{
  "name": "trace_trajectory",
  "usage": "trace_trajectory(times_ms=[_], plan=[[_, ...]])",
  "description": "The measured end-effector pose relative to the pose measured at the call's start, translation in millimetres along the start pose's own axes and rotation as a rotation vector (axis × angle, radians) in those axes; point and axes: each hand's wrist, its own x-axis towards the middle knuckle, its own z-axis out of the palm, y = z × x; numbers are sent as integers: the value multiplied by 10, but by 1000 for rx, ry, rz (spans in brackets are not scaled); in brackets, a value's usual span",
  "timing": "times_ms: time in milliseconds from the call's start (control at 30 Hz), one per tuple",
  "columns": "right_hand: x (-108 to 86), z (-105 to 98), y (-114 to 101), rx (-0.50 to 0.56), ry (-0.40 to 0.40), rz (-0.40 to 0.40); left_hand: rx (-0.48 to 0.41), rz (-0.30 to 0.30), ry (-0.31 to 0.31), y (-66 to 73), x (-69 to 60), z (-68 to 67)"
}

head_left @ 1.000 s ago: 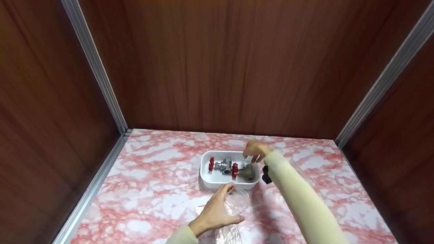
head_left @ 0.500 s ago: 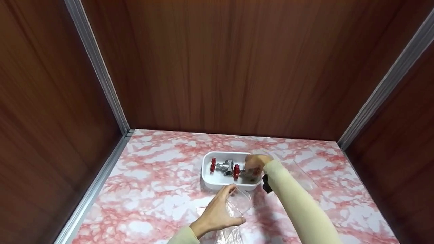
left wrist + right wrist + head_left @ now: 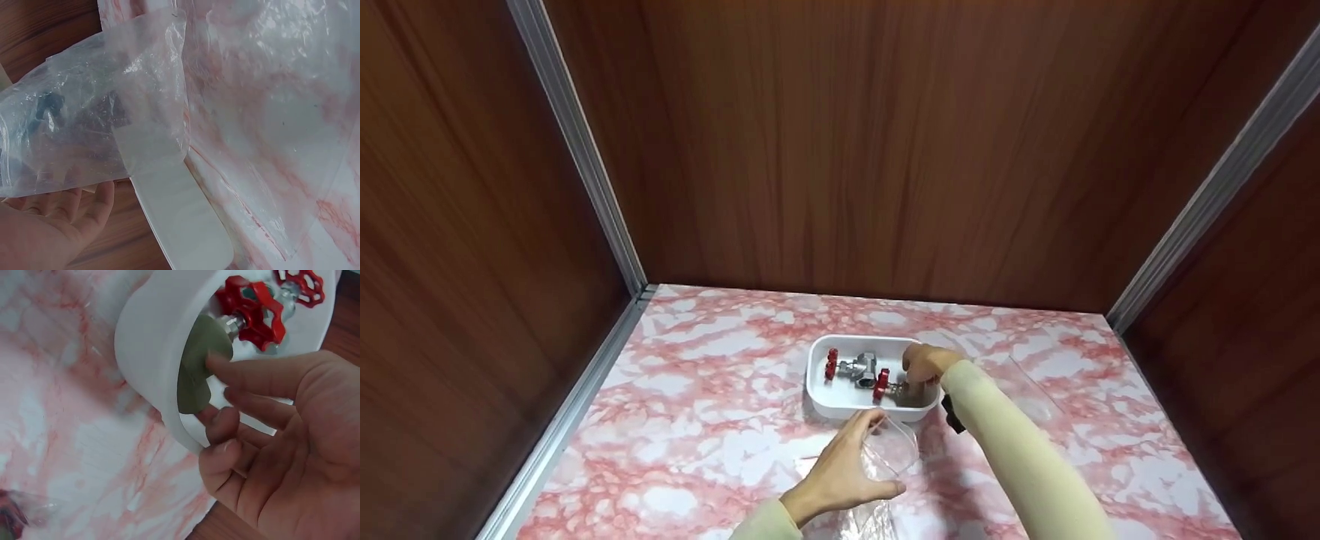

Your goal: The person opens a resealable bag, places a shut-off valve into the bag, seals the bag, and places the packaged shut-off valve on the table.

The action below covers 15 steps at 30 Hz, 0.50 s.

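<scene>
Dk brown wood-grain walls w/ grey metal posts; red-white marbled tabletop.

At the right fingers, an olive valve with smooth, matt body and glossy wheel; left of them, a shiny metal valve. Around them, a smooth plastic tray. Beside the left fingers, a crinkled, glossy plastic bag. Beyond, a wood-grain wall.

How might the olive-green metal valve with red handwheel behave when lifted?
The olive-green valve is probably rigid and heavy, its body thick and metallic-looking; bulkier than the slim stem, that end may dip.
</scene>
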Motion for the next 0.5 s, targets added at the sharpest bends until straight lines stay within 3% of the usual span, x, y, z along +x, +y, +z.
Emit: trace_trajectory(times_ms=[233, 500], plan=[[-52, 47, -89, -165, 21, -13, 1, -13, -6, 3, -15, -14], [-130, 75, -132, -214, 98, -15, -13, -6, -4, -4, -30, -28]])
